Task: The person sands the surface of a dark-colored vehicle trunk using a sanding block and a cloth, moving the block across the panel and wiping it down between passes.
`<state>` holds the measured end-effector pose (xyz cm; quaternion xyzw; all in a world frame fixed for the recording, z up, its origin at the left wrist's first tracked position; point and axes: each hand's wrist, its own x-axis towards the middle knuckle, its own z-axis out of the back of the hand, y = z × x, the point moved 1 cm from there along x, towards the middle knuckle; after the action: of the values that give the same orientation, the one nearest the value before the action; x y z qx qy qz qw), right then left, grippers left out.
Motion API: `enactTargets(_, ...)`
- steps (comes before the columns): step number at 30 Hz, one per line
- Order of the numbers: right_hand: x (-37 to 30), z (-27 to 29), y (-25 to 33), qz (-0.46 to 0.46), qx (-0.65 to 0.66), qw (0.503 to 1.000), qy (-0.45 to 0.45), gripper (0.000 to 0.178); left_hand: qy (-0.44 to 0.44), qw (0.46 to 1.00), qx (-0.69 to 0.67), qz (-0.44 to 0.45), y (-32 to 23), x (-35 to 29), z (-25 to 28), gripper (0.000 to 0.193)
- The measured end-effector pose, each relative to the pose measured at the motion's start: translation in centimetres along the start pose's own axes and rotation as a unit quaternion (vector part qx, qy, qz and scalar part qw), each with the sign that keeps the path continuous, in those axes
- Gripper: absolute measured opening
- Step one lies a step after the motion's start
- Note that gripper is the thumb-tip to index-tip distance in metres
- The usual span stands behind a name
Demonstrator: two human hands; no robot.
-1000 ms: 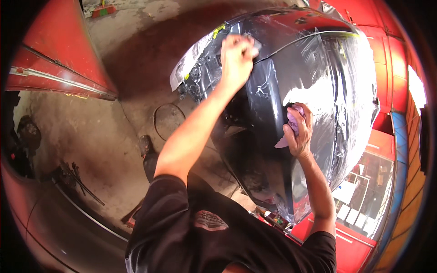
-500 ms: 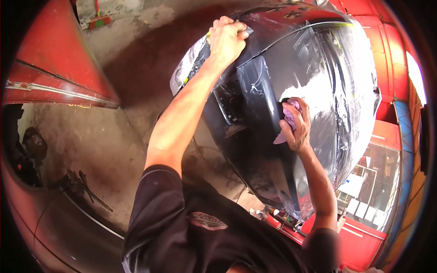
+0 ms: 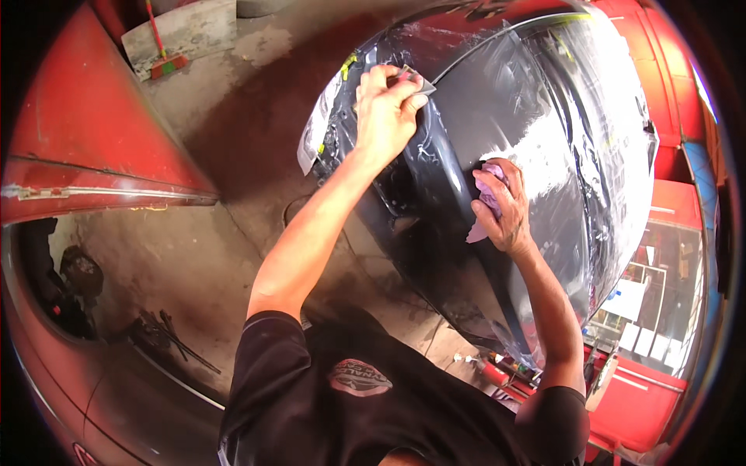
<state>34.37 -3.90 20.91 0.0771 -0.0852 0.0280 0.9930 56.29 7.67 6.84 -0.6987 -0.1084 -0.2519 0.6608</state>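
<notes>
A black car body (image 3: 474,93), shiny with pale smears and bright glare, curves through the middle and right. My left hand (image 3: 386,109) is closed at its far left edge. Its fingers pinch a small grey flat piece (image 3: 423,86) that looks like folded sandpaper, with a bit of red at the fingertips. My right hand (image 3: 509,213) is lower and farther right on the same panel, its fingers wrapped round a crumpled purple cloth (image 3: 492,190). One corner of the cloth hangs below the palm. The cloth rests against the black surface.
Whitish sheeting with yellow tape (image 3: 320,128) edges the panel's left side. A red car panel (image 3: 93,116) juts in at left, above a dark car body (image 3: 140,404). A red broom (image 3: 163,58) leans far back. Red cabinet-like structures with a glass window (image 3: 653,287) stand at right.
My left hand has come down nearer along the panel edge, still pinching the grey piece. My right hand stays almost where it was with the cloth. The view has shifted slightly.
</notes>
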Motion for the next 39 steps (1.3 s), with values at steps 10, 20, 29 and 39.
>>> enactTargets(10,-0.2,-0.2,-0.4,-0.008,0.006,1.0,-0.011,0.048,0.013,1.0,-0.006,-0.015,-0.1,-0.1,0.0,0.027)
enactTargets(20,0.0,-0.2,-0.2,-0.016,0.001,1.0,-0.015,0.049,0.016,0.999,0.051,-0.009,1.1,1.3,-0.1,0.025)
enactTargets(29,1.0,-0.4,0.5,0.006,0.013,1.0,-0.019,0.047,-0.002,0.998,0.038,0.056,4.9,7.7,0.0,0.021)
enactTargets(39,0.8,-0.2,0.5,-0.005,0.015,1.0,-0.015,0.047,0.003,0.999,0.02,0.037,5.1,8.7,-0.7,0.024)
